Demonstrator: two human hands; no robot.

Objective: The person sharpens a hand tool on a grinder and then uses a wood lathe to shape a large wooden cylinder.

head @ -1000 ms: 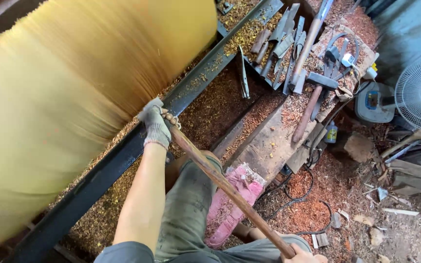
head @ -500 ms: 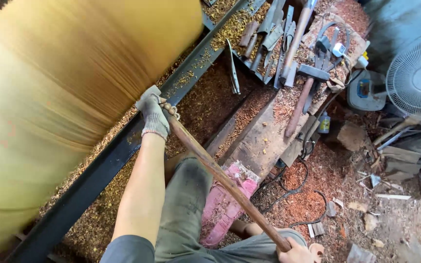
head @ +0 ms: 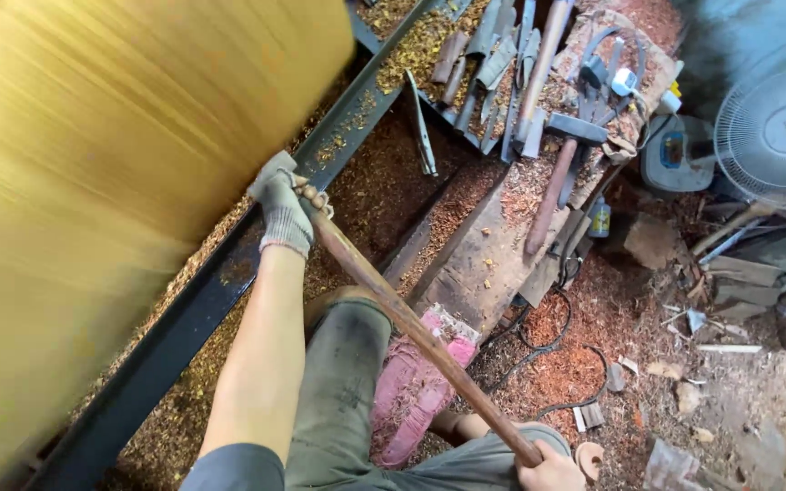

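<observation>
A gloved left hand (head: pixel 282 207) grips the front of a long-handled turning tool (head: pixel 411 325), bracing it on the dark steel tool rest (head: pixel 184 318) beside the blurred, spinning yellow wood blank (head: pixel 111 164). The bare right hand (head: pixel 552 471) clenches the handle's end for leverage.

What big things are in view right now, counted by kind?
Hands: 2, left gloved, right bare
Long wooden tool handle: 1
Spinning yellow wood piece: 1
Hammer: 1
Fan: 1
Total: 6
</observation>
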